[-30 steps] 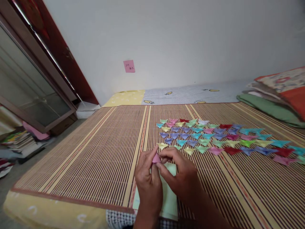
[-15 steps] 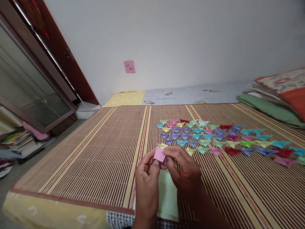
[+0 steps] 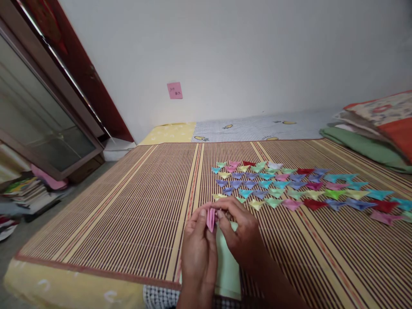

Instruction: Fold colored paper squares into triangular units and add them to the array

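A small folded pink paper (image 3: 210,219) stands upright between my two hands, its narrow pleated layers turned toward me. My left hand (image 3: 197,246) is closed on it, the thumb pressing its left side. From the right, my right hand (image 3: 243,229) pinches at the paper's edge with thumb and forefinger; the exact contact is partly hidden. Beneath the hands lies a pale green paper sheet (image 3: 228,272). Just beyond them, several rows of small folded paper pieces (image 3: 292,204) in many colours spread to the right.
A striped bamboo mat (image 3: 128,206) covers the bed. Folded bedding and a cushion (image 3: 392,116) are piled at the far right. A pink note (image 3: 174,90) is stuck to the wall. Books (image 3: 25,193) are stacked at the left, near a glass-panelled door (image 3: 41,103).
The pink paper has turned from a flat diamond facing me to a narrow upright edge with its layers showing. Both hands have shifted their grip, and my right hand has come slightly lower and leftward.
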### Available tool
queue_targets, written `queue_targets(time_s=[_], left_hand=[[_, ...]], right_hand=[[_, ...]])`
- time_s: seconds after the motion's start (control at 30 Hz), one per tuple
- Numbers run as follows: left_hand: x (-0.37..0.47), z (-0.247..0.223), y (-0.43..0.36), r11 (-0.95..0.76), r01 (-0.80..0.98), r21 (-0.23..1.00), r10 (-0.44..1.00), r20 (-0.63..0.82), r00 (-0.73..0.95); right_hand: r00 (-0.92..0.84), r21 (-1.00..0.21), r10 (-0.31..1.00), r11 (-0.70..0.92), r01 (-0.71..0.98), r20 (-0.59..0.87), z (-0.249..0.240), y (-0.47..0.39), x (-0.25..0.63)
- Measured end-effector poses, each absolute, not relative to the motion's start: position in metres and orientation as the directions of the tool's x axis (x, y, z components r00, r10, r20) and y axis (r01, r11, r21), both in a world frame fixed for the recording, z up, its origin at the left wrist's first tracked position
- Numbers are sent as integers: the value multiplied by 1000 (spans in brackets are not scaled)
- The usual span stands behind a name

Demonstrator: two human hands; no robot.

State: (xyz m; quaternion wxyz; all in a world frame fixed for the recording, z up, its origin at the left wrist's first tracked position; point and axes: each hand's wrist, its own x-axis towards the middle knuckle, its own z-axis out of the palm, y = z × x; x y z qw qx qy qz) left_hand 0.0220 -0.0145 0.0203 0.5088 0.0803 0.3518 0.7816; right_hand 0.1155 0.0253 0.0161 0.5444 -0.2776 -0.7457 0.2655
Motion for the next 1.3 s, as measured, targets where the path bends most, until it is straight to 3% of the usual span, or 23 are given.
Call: queue_targets(time_s=[0.1, 0.2, 0.37, 0.57, 0.67, 1.0, 1.3], left_hand=[[15, 22, -13, -216, -800, 560, 822, -338, -458], [10, 21, -13, -230, -794, 562, 790, -369, -490], [14, 16, -16, -311, -664, 680, 790, -204, -579], [21, 15, -17, -345, -526, 778, 800, -49, -597], [18, 15, -17, -373, -409, 833, 755, 17, -655], [13, 16, -21, -295, -171, 940, 748, 116, -653], [15, 23, -25, -280, 32, 960, 766, 243, -595]], right_hand=[[-291, -727, 717, 680, 94, 633, 17, 25, 117], [-363, -683, 667, 723, 106, 650, 17, 23, 116], [-389, -609, 603, 783, 125, 696, 14, 21, 114], [-308, -786, 747, 618, -6, 589, 14, 32, 122], [-319, -809, 763, 587, -21, 562, 17, 36, 128], [-387, -556, 572, 815, 164, 724, 13, 35, 129], [-367, -661, 649, 742, 113, 666, 15, 32, 125]])
